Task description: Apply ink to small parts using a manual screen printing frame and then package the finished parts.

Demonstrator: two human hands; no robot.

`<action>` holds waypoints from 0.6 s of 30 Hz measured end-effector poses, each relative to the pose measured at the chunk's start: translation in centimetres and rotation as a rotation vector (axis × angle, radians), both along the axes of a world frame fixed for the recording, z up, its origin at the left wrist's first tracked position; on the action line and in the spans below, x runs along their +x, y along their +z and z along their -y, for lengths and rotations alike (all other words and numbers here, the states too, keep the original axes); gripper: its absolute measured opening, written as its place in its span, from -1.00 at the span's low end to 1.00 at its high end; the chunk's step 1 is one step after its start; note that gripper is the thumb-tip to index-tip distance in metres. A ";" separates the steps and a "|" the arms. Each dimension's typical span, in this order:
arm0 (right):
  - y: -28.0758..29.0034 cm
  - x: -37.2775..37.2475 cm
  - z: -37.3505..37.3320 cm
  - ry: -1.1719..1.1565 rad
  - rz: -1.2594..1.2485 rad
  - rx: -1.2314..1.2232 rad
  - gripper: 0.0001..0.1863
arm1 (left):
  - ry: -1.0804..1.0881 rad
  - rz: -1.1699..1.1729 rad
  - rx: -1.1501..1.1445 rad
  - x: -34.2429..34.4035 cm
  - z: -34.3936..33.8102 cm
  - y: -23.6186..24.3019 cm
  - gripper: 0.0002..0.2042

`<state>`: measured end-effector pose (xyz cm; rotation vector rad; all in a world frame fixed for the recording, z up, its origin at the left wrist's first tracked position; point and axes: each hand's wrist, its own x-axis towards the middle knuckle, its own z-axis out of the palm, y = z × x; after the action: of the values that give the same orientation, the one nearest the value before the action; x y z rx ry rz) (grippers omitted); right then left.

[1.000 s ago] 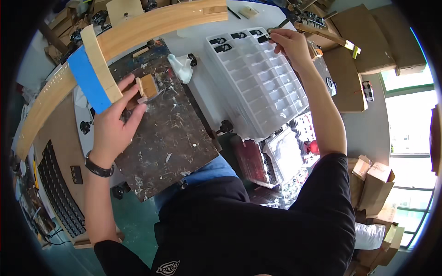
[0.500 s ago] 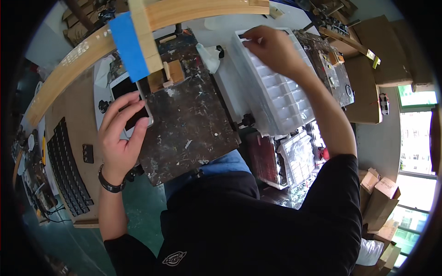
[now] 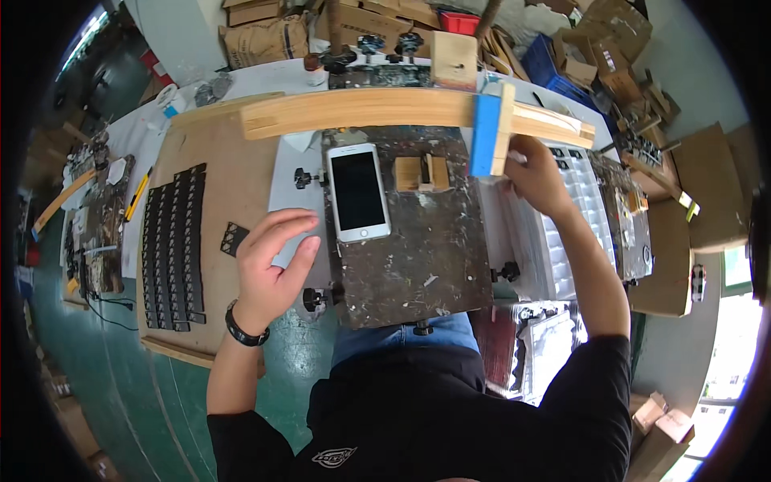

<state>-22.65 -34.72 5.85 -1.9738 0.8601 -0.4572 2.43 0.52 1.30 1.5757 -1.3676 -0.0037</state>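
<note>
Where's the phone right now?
In the head view, the white phone lies on the left side of the dark board, left of the small wooden piece.

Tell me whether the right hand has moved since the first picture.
Yes, leftward: against the clear compartment box, the right hand has gone from the far right corner to the far left.

L hand [image 3: 269, 261] up on L side, palm turned inward, fingers tog. & slightly bent, thumb apart, clear gap betw. L forearm [image 3: 233, 377] approx. upright in view, wrist bent slightly inward. R hand [image 3: 540, 178] farther fwd than L, fingers curled in; tips part. hidden, can't tell if gripping. R forearm [image 3: 593, 265] slants fwd & inward from bent elbow.
</note>
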 end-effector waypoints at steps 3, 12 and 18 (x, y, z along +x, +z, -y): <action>2.0 -1.8 -3.3 0.006 0.014 0.158 -0.71 | -0.055 -0.122 -0.054 0.3 0.3 -0.4 -0.73; 0.1 0.0 -13.6 0.365 0.461 0.423 -0.75 | -0.317 -0.855 -0.157 -10.0 6.2 2.8 -0.71; 1.2 -2.0 -9.8 0.501 0.239 0.369 -0.78 | -0.302 -0.952 0.084 -9.1 6.1 2.1 -0.76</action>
<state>-24.62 -24.88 7.01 -1.6689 0.2559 -0.2132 -6.72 -5.58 3.43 1.1473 -0.8131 -0.8890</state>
